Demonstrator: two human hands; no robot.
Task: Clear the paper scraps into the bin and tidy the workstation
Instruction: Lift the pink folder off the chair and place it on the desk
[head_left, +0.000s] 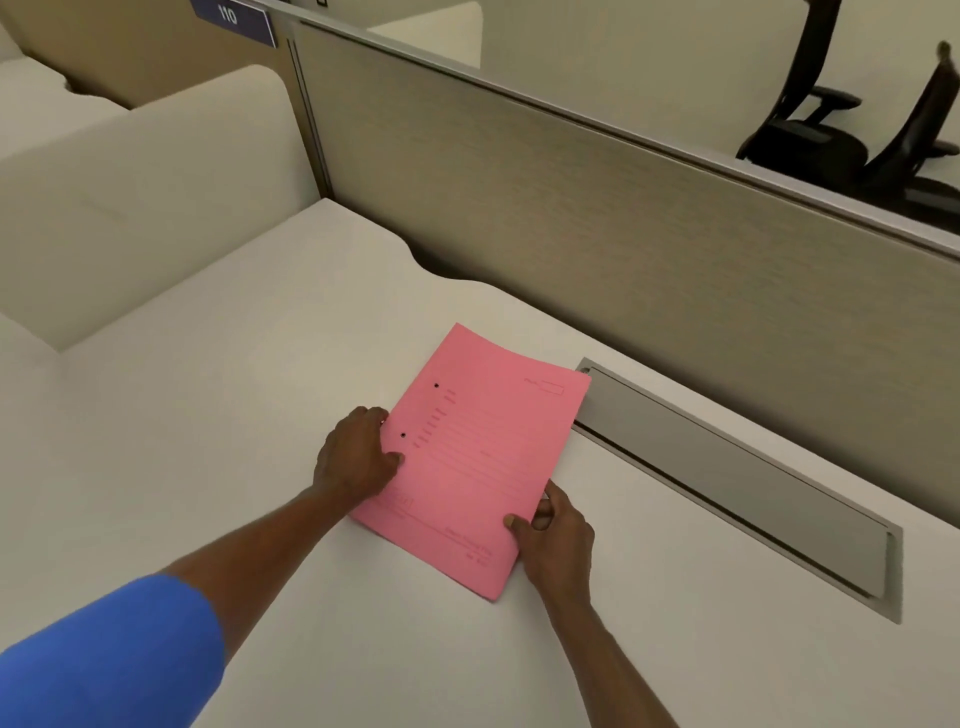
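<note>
While one pink folder (478, 457) lies flat on my white desk (208, 415), I have both hands on it. It is thin card, matte, rectangular, turned at an angle, with its far edge bowed up slightly and its far right corner just over the end of a long grey metal cable flap (737, 483) set into the desktop. Two small black punch holes sit near its left edge, and faint printed lines and boxes run across the cover; the print is too pale and blurred for me to read.

My left hand (358, 457) rests on the folder's left edge, fingers curled, thumb pressed on top of the card beside the nearer hole. My right hand (556, 535) pinches the near right edge, thumb on top and fingers tucked under. My left arm shows a blue sleeve (109, 660).

Behind the desk stands a partition (597, 218) covered in beige woven fabric with a metal top rail. At the upper left a dark blue plate (231, 18) reads "110". Beyond the partition are two black office chairs (841, 124). No paper scraps or bin are visible to me.
</note>
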